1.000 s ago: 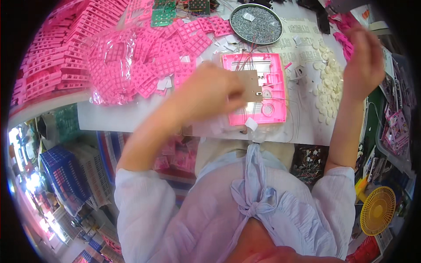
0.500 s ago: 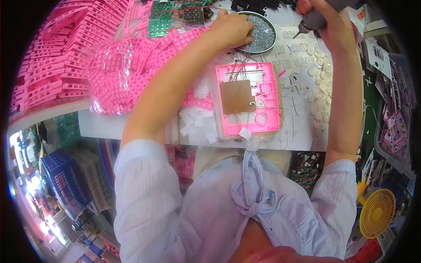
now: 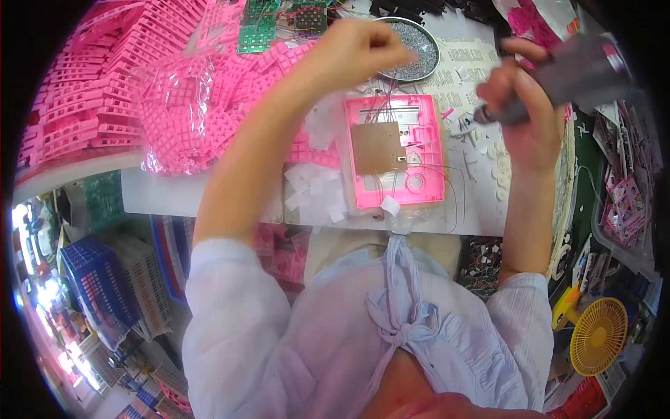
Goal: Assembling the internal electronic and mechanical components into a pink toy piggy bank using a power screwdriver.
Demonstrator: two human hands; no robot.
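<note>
My left hand (image 3: 356, 50) is at the left rim of a round metal dish (image 3: 438, 57) of small grey screws (image 3: 419, 47). Its fingertips are pinched together; whatever they may hold is too small to make out. My right hand (image 3: 523, 115) grips a dark grey electric screwdriver (image 3: 583, 75), its nose pointing left over the table's right part. Between and below my hands lies a pink plastic housing (image 3: 435, 188), open side up. A brown circuit board (image 3: 377, 150) sits inside it, thin wires running out above and below. Neither hand touches the housing.
Left are a clear bag of pink parts (image 3: 178, 115) and stacked pink frames (image 3: 66, 105). Green circuit boards (image 3: 257, 35) lie at the back. White paper squares (image 3: 310, 188) lie left of the housing, cream discs (image 3: 501, 171) to its right. A yellow fan (image 3: 599, 336) stands lower right.
My left hand has lifted out of the screws and shifted slightly left, fingers pinched. My right hand has brought the electric screwdriver down and nearer the housing.
</note>
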